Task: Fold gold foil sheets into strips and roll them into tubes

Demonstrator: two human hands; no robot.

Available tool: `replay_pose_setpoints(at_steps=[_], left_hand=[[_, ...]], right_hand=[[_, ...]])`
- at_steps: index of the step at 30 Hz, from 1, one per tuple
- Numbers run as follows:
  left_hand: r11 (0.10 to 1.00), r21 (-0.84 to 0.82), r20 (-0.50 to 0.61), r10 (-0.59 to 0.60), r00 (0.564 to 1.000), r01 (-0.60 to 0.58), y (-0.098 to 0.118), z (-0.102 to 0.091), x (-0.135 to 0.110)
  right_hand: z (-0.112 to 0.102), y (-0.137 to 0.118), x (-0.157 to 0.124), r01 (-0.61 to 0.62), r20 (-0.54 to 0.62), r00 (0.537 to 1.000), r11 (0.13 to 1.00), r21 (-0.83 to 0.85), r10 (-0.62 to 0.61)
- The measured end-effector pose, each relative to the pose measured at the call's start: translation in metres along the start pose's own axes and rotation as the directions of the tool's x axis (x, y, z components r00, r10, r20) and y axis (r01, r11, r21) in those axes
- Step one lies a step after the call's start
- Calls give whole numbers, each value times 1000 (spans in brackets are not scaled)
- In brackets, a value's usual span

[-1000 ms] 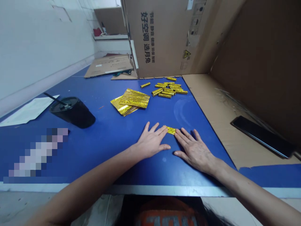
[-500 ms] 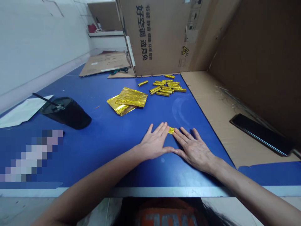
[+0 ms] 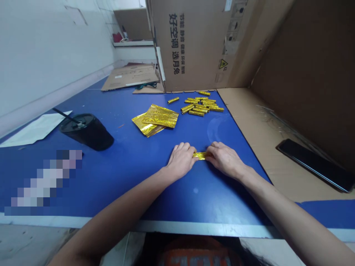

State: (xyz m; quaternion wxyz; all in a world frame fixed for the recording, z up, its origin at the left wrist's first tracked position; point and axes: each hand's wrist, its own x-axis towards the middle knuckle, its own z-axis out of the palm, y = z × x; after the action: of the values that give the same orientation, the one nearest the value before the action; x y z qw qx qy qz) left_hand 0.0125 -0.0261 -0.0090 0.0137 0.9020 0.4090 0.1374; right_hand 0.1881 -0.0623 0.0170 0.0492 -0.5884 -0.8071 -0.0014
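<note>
A small rolled piece of gold foil [image 3: 200,155] lies on the blue table [image 3: 133,162] between my hands. My left hand [image 3: 181,159] has its fingers curled onto the roll's left end. Curled the same way, my right hand [image 3: 225,159] grips the right end. Further back lies a stack of flat gold foil sheets [image 3: 156,119]. Behind that stack sits a heap of several finished gold rolls [image 3: 200,104].
A black cup with a straw [image 3: 86,130] stands at the left, beside a white paper [image 3: 36,128]. A large cardboard box [image 3: 199,40] rises at the back. Flat cardboard [image 3: 263,140] at the right carries a black phone [image 3: 316,164].
Both hands lay flat with fingers stretched over the foil piece; now the fingers are curled and pinch its two ends. The hands have moved slightly away from me.
</note>
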Motion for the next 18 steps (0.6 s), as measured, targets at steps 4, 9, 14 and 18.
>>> replay_pose_setpoints(at_steps=[4, 9, 14, 18], left_hand=[[998, -44, 28, -33, 999, 34, -3, -1, -2], [992, -123, 13, -34, 999, 35, -1, -3, -1], [990, -140, -72, -36, 997, 25, 3, -6, -6], [993, -117, -73, -25, 997, 16, 4, -7, -7]], right_hand=[[7, 6, 0, -45, 1, 999, 996, 73, 45], [9, 10, -4, -58, -37, 997, 986, 156, 65], [15, 6, -6, 33, -211, 977, 979, 203, 11], [17, 3, -7, 86, -253, 967, 968, 238, -24]])
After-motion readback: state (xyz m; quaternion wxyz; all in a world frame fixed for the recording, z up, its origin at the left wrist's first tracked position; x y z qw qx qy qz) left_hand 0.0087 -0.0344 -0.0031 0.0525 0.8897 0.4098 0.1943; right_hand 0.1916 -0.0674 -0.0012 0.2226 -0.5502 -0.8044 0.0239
